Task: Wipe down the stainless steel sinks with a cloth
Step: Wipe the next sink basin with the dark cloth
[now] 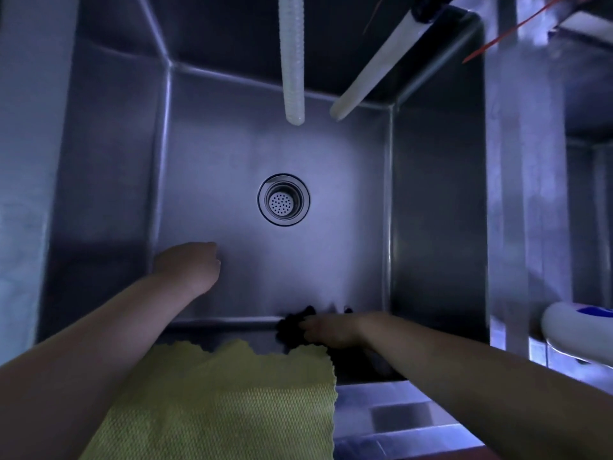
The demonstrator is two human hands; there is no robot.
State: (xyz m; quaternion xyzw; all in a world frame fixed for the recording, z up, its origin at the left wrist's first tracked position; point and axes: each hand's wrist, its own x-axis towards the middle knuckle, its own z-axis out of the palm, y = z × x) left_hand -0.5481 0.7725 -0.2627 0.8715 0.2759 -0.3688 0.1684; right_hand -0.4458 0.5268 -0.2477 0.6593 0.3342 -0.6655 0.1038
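Note:
I look down into a deep stainless steel sink (205,154) with a round drain strainer (283,200) in the middle of its floor. My right hand (331,332) is shut on a dark cloth (292,330) and presses it against the seam between the sink floor and the near wall. My left hand (190,265) hangs inside the sink near the left wall with its fingers curled downward and hidden; nothing shows in it. A yellow textured cloth (225,400) is draped over the near rim of the sink, below my arms.
Two pale hoses hang into the sink from above: a ribbed hose (292,61) and a smooth hose (374,68). A white container (577,330) sits on the ledge at the right. A second sink basin (587,194) lies to the right.

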